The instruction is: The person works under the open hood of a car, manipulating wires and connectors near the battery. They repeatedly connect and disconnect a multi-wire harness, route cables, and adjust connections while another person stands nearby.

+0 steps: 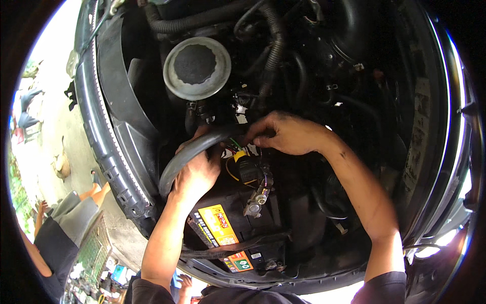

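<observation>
Both hands are down in a car's engine bay, close together above the battery [230, 256]. My left hand [197, 172] reaches under a thick black hose [174, 159], which arches over its back and hides some of its fingers. Its fingers are curled beside thin coloured wires [236, 144]. From the right comes my right hand [291, 133], thumb and fingers pinched together at the far end of those wires. What either hand grips is hidden in shadow. Nearer me, a battery terminal clamp [254, 207] and a black sleeve with yellow tape [240, 156] sit below the fingers.
A grey round reservoir with a dark cap [195, 63] stands beyond my left hand. Ribbed tubing [274, 48] runs along the far side. A black strap [235, 247] crosses the battery. The car's body edge [109, 147] bounds the left; another person [66, 235] is outside it.
</observation>
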